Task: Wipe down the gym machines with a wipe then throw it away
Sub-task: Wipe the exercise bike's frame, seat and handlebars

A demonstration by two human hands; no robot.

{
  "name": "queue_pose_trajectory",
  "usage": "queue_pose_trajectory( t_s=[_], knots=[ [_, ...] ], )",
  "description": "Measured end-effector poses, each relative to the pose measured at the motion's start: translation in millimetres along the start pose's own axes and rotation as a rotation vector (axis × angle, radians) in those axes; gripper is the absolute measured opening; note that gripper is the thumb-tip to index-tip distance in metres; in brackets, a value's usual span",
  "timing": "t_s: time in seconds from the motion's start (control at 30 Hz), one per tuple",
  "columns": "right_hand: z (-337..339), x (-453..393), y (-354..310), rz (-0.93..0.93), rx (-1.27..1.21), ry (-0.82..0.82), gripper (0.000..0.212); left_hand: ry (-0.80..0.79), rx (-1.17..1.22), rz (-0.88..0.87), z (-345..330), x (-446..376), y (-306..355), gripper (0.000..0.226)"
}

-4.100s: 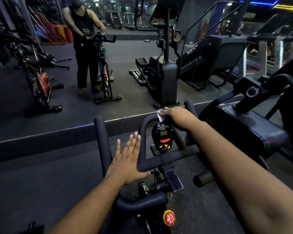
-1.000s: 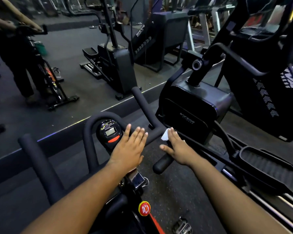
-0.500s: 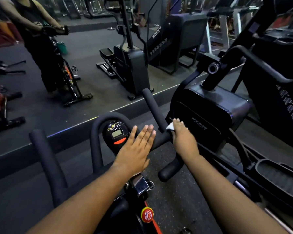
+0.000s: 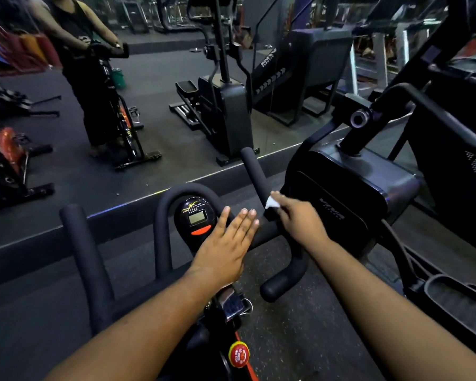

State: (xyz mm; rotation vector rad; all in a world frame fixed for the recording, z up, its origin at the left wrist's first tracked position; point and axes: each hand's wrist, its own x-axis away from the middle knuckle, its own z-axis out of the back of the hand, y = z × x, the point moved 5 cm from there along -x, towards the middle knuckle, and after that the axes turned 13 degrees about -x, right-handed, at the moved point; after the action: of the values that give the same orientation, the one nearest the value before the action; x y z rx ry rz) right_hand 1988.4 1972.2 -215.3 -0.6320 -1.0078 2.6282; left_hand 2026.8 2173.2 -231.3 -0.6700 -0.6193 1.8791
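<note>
White and crumpled, the small wipe [image 4: 271, 202] is pinched under the fingers of the right hand [image 4: 300, 220] against the black foam-padded handlebar [image 4: 254, 171] of the exercise bike, at the base of its right-hand horn. The left hand [image 4: 226, 247] lies flat with straight fingers on the bar, just beside the round black console with a grey screen and orange button [image 4: 196, 220]. A red round knob [image 4: 239, 354] sits lower on the frame.

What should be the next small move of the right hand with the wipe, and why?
Probably slide the right hand with the wipe up the right handlebar prong: the wipe sits at its base, the length above is uncovered.
</note>
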Motion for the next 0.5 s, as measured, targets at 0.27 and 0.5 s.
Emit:
queue_pose_trajectory(
  t_s=[0.27,0.5],
  knots=[
    [-12,-102,-45,0.126,0.127,-0.005,0.054,-0.003,0.011,0.004,2,0,-1,0.084],
    [-36,-85,-20,0.157,0.189,-0.19,0.075,-0.003,0.028,0.013,-1,-1,0,0.083]
  ],
)
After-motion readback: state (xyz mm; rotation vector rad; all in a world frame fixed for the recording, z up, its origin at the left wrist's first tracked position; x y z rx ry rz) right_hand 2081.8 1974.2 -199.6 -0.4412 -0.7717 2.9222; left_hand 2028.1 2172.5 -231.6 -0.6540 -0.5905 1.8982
